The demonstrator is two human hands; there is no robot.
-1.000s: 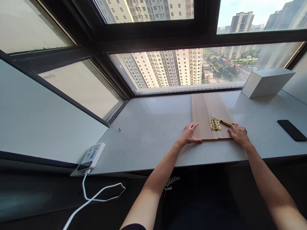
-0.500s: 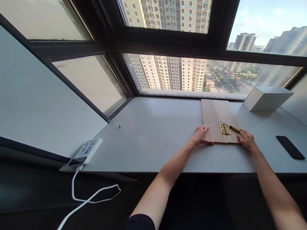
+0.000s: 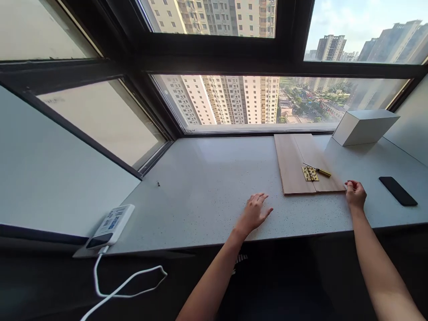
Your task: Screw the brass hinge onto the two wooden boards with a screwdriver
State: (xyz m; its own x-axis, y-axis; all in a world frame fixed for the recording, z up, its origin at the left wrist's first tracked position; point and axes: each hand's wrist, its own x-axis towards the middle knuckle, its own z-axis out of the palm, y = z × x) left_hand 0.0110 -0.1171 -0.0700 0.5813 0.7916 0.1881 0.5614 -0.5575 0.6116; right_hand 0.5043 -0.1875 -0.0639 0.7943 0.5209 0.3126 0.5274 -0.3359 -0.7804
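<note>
A: Item: two wooden boards (image 3: 289,165), side by side on the tabletop (image 3: 207,196), bearing gold-coloured hinge (image 3: 306,174) and screwdriver (image 3: 323,172). Grip?

B: Left hand (image 3: 253,211): spread, holding nothing, apart from them. Right hand (image 3: 355,194): curled beside their near right corner; whether grasping, cannot tell. Boards probably light, stiff; best taken by outer edges.

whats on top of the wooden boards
A gold-coloured hinge straddles the seam of the wooden boards, and a screwdriver lies beside its far edge. The hinge's dark spots are too small to identify. The wood directly under both is covered.
</note>
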